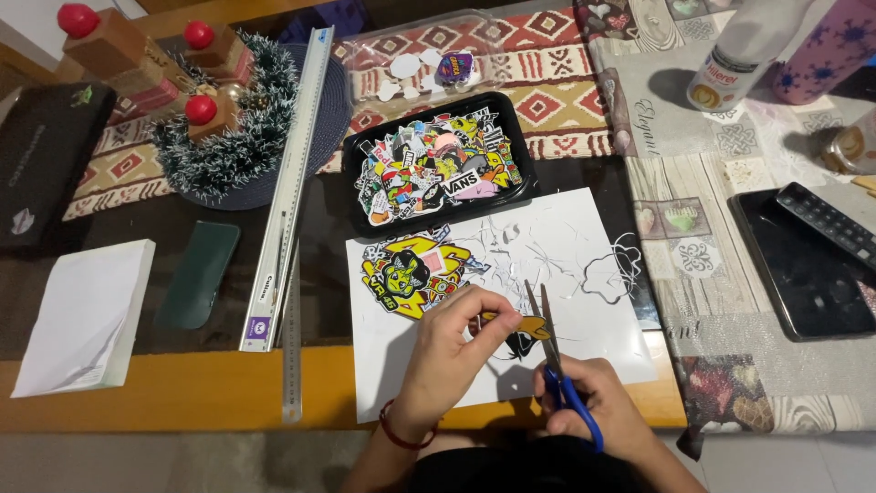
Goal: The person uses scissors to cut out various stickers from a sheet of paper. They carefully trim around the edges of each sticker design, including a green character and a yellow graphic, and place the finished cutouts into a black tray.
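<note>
Left hand [447, 351] fingers [488, 310] pinch a small black-and-yellow printed paper cutout [522, 336], holding it just above the white paper sheet [593, 342]. Right hand [598, 402] fingers are curled through the blue handles of a pair of metal-bladed scissors [550, 351], blades slightly parted and pointing away from the body, meeting the cutout's edge. Red cord bracelet [400, 436] on the left wrist. On the same white sheet, just up-left of the hands, lies a large yellow-and-black cartoon sticker print [401, 274]; to the right, thin white paper offcuts [566, 260] lie scattered. Beyond the sheet, a black rectangular plastic tray [525, 119] holds a heap of colourful cut-out stickers [429, 173]. Behind it, a clear plastic lid [411, 55] with a few white scraps. Left of the tray, a long aluminium ruler [290, 173] lies diagonally with a thinner steel ruler [292, 347] beside it. Further left: dark green oblong case [199, 272], white notepad [87, 315], black flat box [41, 155], a green tinsel wreath [233, 146] with wooden blocks topped by red balls [201, 108]. Far right: black tablet [803, 274] with a black remote [830, 222] on it, white bottle [744, 55], pink patterned bottle [826, 46]. All on a wooden-edged table [182, 393].
</note>
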